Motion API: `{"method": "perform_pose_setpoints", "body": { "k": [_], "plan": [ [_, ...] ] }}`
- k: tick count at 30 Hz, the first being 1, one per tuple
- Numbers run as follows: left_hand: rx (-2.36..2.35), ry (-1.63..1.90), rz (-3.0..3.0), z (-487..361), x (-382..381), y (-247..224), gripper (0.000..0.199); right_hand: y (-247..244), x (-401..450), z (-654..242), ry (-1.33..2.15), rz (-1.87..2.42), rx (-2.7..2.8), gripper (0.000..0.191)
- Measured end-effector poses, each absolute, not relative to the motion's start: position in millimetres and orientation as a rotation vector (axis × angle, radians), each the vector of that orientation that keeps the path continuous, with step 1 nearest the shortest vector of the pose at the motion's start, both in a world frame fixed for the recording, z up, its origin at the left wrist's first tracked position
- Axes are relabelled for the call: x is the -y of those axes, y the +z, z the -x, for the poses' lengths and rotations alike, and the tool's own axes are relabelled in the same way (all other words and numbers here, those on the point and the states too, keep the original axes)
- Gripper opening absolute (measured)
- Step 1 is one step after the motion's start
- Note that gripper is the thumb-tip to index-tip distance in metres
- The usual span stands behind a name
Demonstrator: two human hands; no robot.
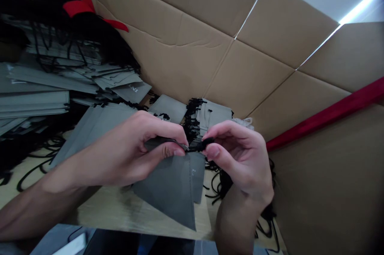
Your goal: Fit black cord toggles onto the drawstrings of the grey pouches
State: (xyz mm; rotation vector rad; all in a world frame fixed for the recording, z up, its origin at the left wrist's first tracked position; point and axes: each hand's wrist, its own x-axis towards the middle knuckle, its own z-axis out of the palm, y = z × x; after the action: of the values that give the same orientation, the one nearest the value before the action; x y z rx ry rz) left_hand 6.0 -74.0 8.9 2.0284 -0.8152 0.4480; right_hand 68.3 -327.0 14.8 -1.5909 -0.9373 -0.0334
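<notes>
At the centre of the frame, the left hand (129, 151) clamps the top corner of a grey pouch (171, 187) between thumb and index finger, its body hanging just below the fingers. Right of it, the right hand (246, 159) pinches a black cord (198, 147) at that corner, thumb and fingertip closed on it, while more grey pouches (34, 103) lie stacked at the left of the frame, below a red strip (78, 7) at upper left.
</notes>
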Motion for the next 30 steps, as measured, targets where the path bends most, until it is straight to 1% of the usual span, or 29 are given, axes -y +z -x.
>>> {"method": "perform_pose_setpoints", "body": {
  "k": [5, 12, 15, 16, 20, 22, 25, 30],
  "plan": [
    [0.812, 0.463, -2.035, -7, 75, 9, 0.019, 13, 328, -66, -0.087, 1.62, 0.941, 0.007],
    [0.812, 0.39, -2.021, -6, 73, 7, 0.019, 10, 330, -67, -0.165, 1.619, 0.925, 0.014],
    [0.816, 0.365, -2.006, -7, 72, 8, 0.02, 11, 334, -67, -0.122, 1.609, 0.958, 0.015],
    [0.818, 0.368, -2.002, -7, 72, 8, 0.021, 12, 335, -67, -0.093, 1.594, 0.969, 0.019],
    [0.824, 0.412, -2.01, -7, 73, 8, 0.023, 11, 334, -68, 0.001, 1.508, 0.992, 0.051],
    [0.801, 0.417, -2.049, -7, 73, 7, 0.023, 9, 331, -69, 0.039, 1.481, 1.022, 0.056],
    [0.775, 0.398, -2.084, -7, 72, 6, 0.023, 4, 326, -71, 0.05, 1.48, 1.077, 0.051],
    [0.82, 0.361, -2.087, -7, 70, 6, 0.023, 3, 325, -73, -0.02, 1.55, 1.094, 0.026]
  ]
}}
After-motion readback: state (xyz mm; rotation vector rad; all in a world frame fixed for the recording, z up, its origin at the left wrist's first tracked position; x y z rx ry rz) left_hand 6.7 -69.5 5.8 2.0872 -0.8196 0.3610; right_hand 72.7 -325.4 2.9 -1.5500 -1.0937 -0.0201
